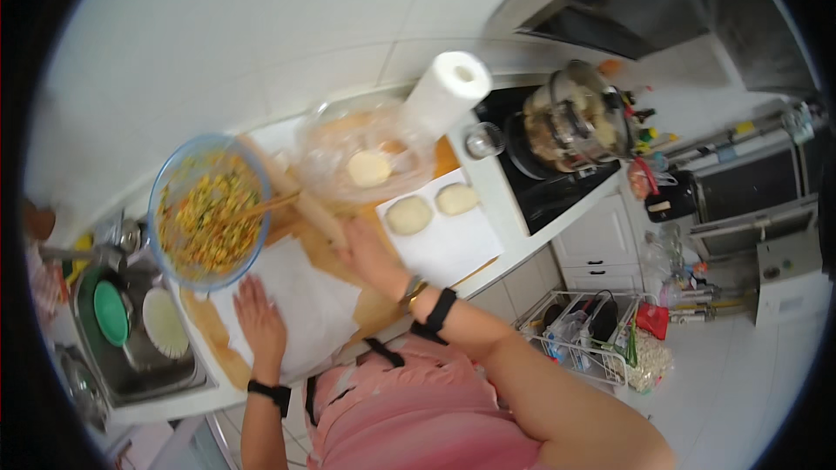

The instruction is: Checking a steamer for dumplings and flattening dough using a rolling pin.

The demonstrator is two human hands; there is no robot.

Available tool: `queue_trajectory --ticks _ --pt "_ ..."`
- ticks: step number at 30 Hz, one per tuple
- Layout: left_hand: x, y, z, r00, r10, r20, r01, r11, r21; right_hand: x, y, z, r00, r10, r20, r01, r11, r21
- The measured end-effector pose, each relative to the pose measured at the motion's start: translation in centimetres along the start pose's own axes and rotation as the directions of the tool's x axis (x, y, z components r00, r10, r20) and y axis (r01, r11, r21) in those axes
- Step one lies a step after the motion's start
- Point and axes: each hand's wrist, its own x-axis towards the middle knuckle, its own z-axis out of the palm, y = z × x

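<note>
Pink top [435,435] with black straps [384,352], black wristbands [268,395] left and right, metallic bracelet [414,291] above the bare right hand [366,251]

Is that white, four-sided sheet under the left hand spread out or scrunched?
Spread out: the white four-sided sheet lies broad and flat, the left hand resting on it.

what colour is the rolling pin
The rolling pin is pale tan, best seen in the head view.

Rolling pin [318,216] right of the big bowl [178,170], one end hidden by the right hand [364,252], blurry pot [557,94] farther right
</note>
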Motion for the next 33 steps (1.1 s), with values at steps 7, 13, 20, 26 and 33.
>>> queue_trajectory --ticks 7,13,20,26,33 --pt "0.6 1.1 -2.5 0.996 0.081 -0.049 -0.08 0.996 0.03 -0.1 -1.6 -1.8 0.998 0.048 -0.027 -0.047 0.998 0.037" --pt "-0.6 0.4 -1.1 0.998 0.005 -0.069 -0.004 1.0 0.013 -1.3 -3.5 -4.5 0.995 0.059 -0.083 -0.052 0.995 0.083" --pt "-0.6 -1.2 -0.4 0.997 0.019 -0.078 -0.017 0.999 0.032 -1.2 -2.4 -3.9 0.995 0.039 -0.094 -0.032 0.997 0.072" --pt "-2.6 -2.8 -0.9 0.969 -0.17 -0.18 0.021 0.779 -0.627 0.3 -0.9 -2.7 1.0 0.011 -0.016 -0.01 0.998 0.06" --pt "-10.5 0.7 -2.6 0.976 -0.072 -0.203 0.037 0.985 -0.17 1.2 -0.5 0.0 0.995 0.061 0.077 -0.057 0.997 -0.051"
